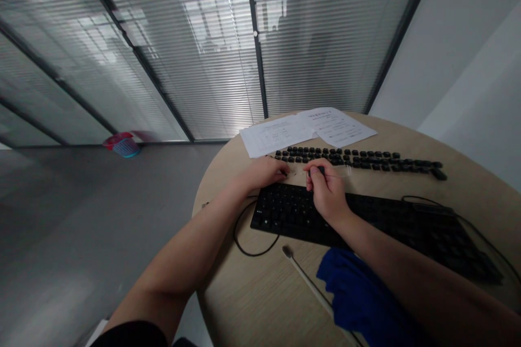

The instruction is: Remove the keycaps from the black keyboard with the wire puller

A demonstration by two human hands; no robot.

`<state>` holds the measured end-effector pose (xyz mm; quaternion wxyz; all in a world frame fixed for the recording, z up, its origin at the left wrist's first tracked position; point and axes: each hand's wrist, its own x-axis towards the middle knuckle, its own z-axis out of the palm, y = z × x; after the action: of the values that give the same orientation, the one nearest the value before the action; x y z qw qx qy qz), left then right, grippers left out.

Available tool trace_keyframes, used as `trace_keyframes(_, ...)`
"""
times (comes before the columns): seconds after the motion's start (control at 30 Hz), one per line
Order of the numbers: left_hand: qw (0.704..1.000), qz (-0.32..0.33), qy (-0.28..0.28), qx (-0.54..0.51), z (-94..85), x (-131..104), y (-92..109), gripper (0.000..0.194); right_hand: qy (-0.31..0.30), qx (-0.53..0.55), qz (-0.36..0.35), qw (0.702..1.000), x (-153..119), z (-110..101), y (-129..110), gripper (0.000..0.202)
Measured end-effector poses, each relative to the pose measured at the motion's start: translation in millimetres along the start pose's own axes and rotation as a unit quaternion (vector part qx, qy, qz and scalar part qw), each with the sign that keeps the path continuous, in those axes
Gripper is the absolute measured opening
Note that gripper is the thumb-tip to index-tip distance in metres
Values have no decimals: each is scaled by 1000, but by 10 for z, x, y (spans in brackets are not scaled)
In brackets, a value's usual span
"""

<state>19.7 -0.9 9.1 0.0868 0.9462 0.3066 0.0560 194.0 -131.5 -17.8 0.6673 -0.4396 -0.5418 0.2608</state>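
Observation:
My left hand (266, 171) rests on the table behind the left end of a black keyboard (293, 211), its fingers curled down around what looks like a small black keycap. Above the keyboard's back edge, my right hand (328, 190) is closed in a fist, thumb on top, around a small black handle (319, 171); the fingers hide most of it. Thin, pale lines show just to its right. Loose black keycaps (374, 162) lie in long rows behind both hands. Tiny bits are scattered on the table between the hands.
Printed sheets (280, 133) lie at the table's (252, 287) back edge. In front of the keyboard are a thin, pale-handled brush (305, 276) and a crumpled blue cloth (358, 293). A black cable (248, 254) loops at left. A basket (125, 146) stands on the floor by the glass partition.

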Motion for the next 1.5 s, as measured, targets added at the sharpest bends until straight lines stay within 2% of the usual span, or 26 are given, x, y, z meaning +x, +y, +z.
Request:
trace_keyframes(0.27, 999, 10, 36, 11, -16, -42, -36, 25, 11, -24, -13, 1000, 10, 8, 1, 19)
trace_keyframes(0.57, 998, 53, 22, 19, 34, 14, -56, 17, 17, -29, -21, 999, 23, -1, 39, 18)
trace_keyframes(0.8, 998, 46, 35, 16, 34, 25, -44, 12, 18, -32, -28, 999, 36, 5, 49, 17)
trace_keyframes(1.07, 998, 9, 48, 30, 83, 34, -56, 13, 12, -34, -25, 999, 26, 4, 38, 18)
trace_keyframes(1.27, 997, -15, 47, 53, 35, 11, -51, 14, 10, -45, -17, 999, 24, 1, 25, 19)
trace_keyframes(1.5, 997, -10, 42, 61, 9, 36, -13, 17, 12, -46, -22, 999, 35, 8, -2, 19)
